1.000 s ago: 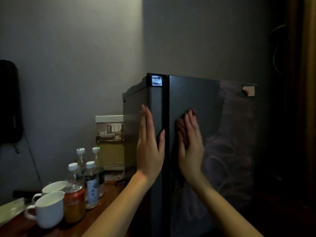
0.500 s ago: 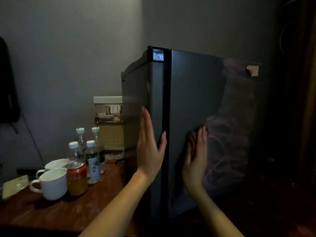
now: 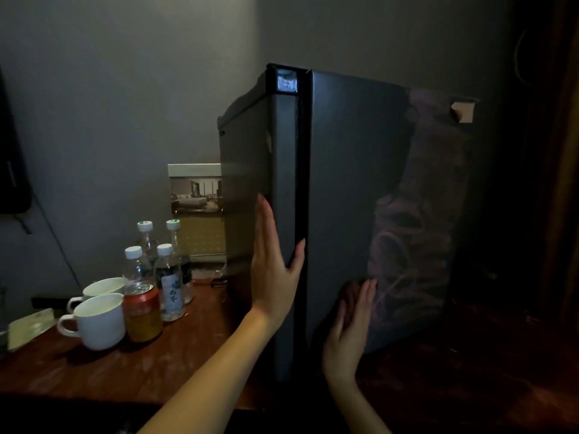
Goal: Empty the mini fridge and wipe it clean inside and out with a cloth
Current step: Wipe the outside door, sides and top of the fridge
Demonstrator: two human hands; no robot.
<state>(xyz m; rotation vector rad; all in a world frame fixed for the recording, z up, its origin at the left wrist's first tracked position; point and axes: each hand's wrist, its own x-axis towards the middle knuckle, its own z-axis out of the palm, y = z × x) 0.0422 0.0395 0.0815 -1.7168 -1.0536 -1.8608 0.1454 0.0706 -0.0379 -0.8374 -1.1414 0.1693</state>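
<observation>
Now the dark mini fridge stands with its door closed on the wooden table, right of centre. The left hand lies flat on its left wall and the right hand flat low on the door, fingers straight. Water bottles, a can and two white mugs stand to the left.

Walls: two plain grey walls meeting in a corner, dimly lit.
Furniture: a reddish-brown wooden table, its top scuffed.
Left edge: a black device on the wall, a thin cable hanging below.
Right edge: a brown curtain in deep shadow.
</observation>
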